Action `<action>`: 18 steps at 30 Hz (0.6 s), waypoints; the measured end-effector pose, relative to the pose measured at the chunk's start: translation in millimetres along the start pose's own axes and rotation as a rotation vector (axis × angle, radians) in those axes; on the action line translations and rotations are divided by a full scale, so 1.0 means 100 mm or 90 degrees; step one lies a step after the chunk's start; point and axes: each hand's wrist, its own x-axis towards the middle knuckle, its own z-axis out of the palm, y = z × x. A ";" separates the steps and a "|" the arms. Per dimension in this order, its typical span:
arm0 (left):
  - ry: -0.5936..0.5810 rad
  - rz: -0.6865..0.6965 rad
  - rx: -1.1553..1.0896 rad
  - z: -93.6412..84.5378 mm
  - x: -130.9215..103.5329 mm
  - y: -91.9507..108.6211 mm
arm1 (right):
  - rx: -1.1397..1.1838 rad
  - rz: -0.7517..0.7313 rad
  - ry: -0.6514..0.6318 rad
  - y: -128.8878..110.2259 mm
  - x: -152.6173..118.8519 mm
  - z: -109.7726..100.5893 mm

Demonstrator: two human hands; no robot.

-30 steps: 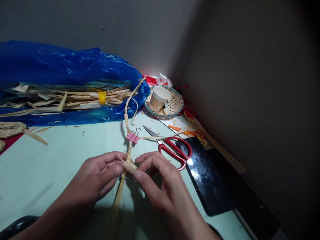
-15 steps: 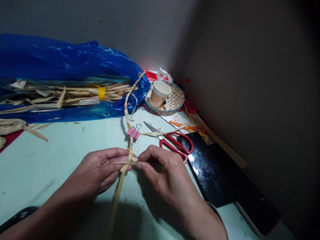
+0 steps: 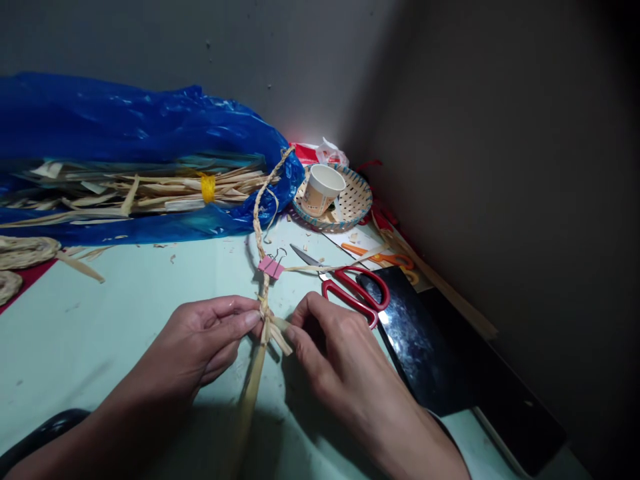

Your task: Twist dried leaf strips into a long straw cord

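A braid of dried straw-like strips (image 3: pixel 257 217) runs from the blue bag down toward me, with a pink binder clip (image 3: pixel 271 267) fastened on it. Just below the clip, my left hand (image 3: pixel 215 340) pinches the braid's working end between thumb and forefinger. On the other side, my right hand (image 3: pixel 335 353) is closed on a thin pale strip (image 3: pixel 281 324) that comes out of the braid. Short strip ends (image 3: pixel 280 340) fan out between the hands. One long, wider strip (image 3: pixel 253 387) hangs down toward me.
Red-handled scissors (image 3: pixel 350 293) lie right of the braid, near orange scissors (image 3: pixel 380 255) and a black glossy slab (image 3: pixel 425 347). Behind stand a woven basket (image 3: pixel 363 200) holding a paper cup (image 3: pixel 323 190), and a blue plastic bag (image 3: pixel 150 120) with bundled dried strips (image 3: pixel 170 190).
My right hand has drawn the thin strip across to the right of the braid, a little away from my left hand. The short strip ends now show, spread apart.
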 end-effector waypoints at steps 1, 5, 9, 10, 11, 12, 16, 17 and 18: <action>0.000 -0.004 -0.012 0.00 0.00 -0.01 | -0.024 0.004 -0.016 -0.01 -0.01 -0.02; 0.020 -0.012 -0.033 0.02 0.01 -0.04 | -0.111 0.042 -0.089 -0.10 -0.07 -0.10; 0.057 -0.006 -0.005 0.06 -0.01 -0.02 | -0.182 0.097 -0.111 -0.15 -0.14 -0.09; 0.068 -0.003 0.001 0.07 -0.01 -0.02 | -0.183 0.096 -0.119 -0.14 -0.15 -0.09; 0.079 0.002 0.002 0.08 -0.01 -0.02 | -0.176 0.089 -0.131 -0.13 -0.15 -0.10; 0.086 0.008 -0.003 0.09 -0.01 -0.02 | -0.162 0.079 -0.145 -0.12 -0.16 -0.13; 0.081 0.029 -0.038 0.10 -0.01 -0.03 | -0.036 0.029 -0.110 -0.08 -0.15 -0.31; 0.078 0.032 -0.039 0.10 -0.01 -0.03 | 0.011 0.021 -0.103 -0.09 -0.16 -0.34; 0.077 0.036 -0.034 0.10 -0.01 -0.02 | 0.052 0.018 -0.109 -0.10 -0.17 -0.37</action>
